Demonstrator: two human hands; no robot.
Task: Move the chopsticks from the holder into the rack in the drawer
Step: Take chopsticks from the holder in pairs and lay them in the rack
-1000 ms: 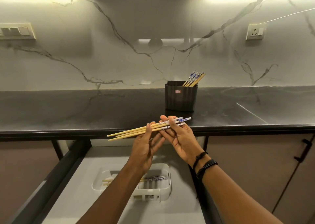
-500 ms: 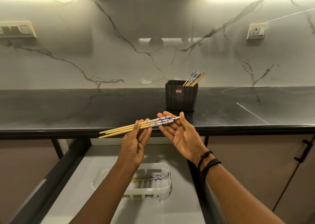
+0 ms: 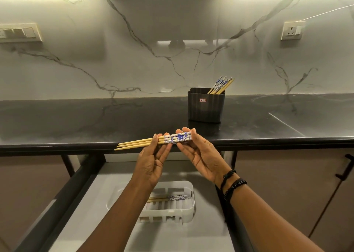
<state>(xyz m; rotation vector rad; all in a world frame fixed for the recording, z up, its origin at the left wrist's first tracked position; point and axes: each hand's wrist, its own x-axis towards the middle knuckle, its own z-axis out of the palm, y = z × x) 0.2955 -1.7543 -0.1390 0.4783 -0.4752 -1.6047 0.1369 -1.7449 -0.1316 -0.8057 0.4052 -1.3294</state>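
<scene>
A bundle of three wooden chopsticks (image 3: 134,143) with blue-and-white patterned ends lies almost level in the air above the counter's front edge. My left hand (image 3: 153,161) pinches its middle between thumb and fingers. My right hand (image 3: 201,155) pinches the patterned ends at its fingertips. A black holder (image 3: 206,106) stands on the counter behind, with several more chopsticks (image 3: 222,84) leaning in it. Below my hands, a white rack (image 3: 188,209) sits in the open drawer (image 3: 92,203), and a few chopsticks (image 3: 172,198) lie in it, partly hidden by my left forearm.
The dark counter (image 3: 76,121) runs across the view under a marble backsplash. A switch plate (image 3: 19,33) and a socket (image 3: 292,30) are on the wall. A cabinet door with a black handle (image 3: 344,167) is at the right.
The bundle has shifted left between my hands. Its patterned ends, which stuck out past my right hand, now sit at that hand's fingertips, and the sticks lie closer together.
</scene>
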